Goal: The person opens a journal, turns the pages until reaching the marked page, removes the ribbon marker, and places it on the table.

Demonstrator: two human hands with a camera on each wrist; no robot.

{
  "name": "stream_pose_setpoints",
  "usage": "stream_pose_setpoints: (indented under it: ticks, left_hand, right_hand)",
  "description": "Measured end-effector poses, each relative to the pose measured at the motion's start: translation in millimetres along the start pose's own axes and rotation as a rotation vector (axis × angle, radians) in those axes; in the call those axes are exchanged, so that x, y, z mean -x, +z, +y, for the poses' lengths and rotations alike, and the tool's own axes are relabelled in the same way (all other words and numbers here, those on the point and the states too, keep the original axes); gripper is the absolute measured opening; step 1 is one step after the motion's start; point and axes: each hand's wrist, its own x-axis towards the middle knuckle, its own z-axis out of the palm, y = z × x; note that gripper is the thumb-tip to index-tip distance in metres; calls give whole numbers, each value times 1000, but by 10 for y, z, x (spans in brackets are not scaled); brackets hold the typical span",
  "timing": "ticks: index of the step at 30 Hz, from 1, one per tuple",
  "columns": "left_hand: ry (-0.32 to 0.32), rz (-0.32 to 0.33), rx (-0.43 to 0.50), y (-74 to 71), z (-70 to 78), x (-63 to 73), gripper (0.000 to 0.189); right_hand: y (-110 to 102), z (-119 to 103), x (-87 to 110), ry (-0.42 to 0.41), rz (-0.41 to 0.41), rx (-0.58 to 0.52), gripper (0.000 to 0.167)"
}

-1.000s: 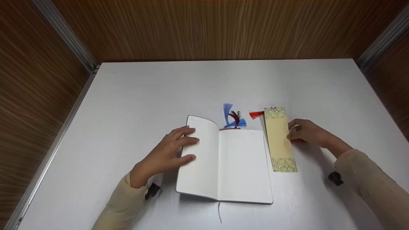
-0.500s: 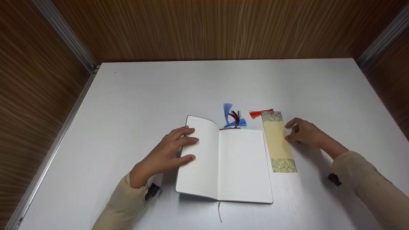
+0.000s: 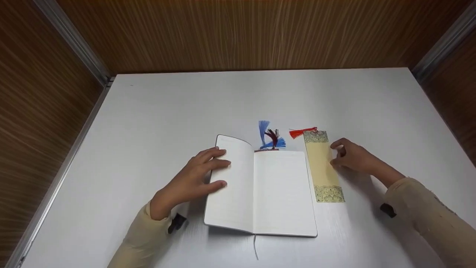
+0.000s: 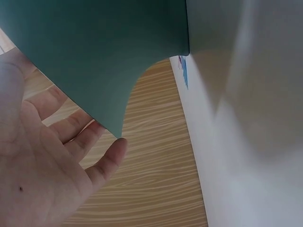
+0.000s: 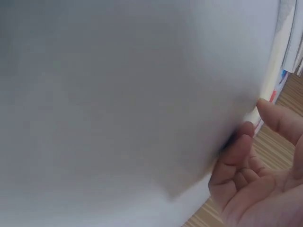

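An open notebook (image 3: 282, 193) with blank-looking pages lies in the middle of the table, its left half (image 3: 238, 193) tilted up off the surface. My left hand (image 3: 193, 175) rests fingers and thumb on the left page's outer edge; the left wrist view shows the green cover (image 4: 94, 52) from below, fingers reaching behind its edge. Right of the notebook is a cream bookmark (image 3: 321, 163) with patterned ends and a red tassel (image 3: 301, 132). My right hand (image 3: 353, 156) is at its right edge, thumb and forefinger apart, the thumb tip right at the card.
Blue tassels (image 3: 263, 130) and a dark red tassel (image 3: 273, 137) stick out from the notebook's top edge. A thin ribbon (image 3: 255, 247) trails from its bottom. Wood-grain panels (image 3: 238, 35) border the white table (image 3: 167, 100) at the back and sides.
The bookmark has come down flatter, its top end shifting slightly left and nearer, with the tassel cord now showing above it. My right hand moved slightly left; the left hand stayed put.
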Motion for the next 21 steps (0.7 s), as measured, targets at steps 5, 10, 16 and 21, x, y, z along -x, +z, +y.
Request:
stream_pose_setpoints:
  ticks: [5,10,16,21]
  left_hand:
    - [-15,-7,15,-36,24,17,41]
    - [-16,-18,7,-49,15,4,41]
    - [-11,-10,1,-38,7,-2,41]
    - [-20,-6,8,-22,-7,20,41]
  right_hand:
    - [-17,-95,84,-102,26,-39,47]
    - [31,-282,130,-193,56,-21,39]
    - [72,-518,108,-309,-10,104,46]
    - [143,-640,9,-328,-67,190,53]
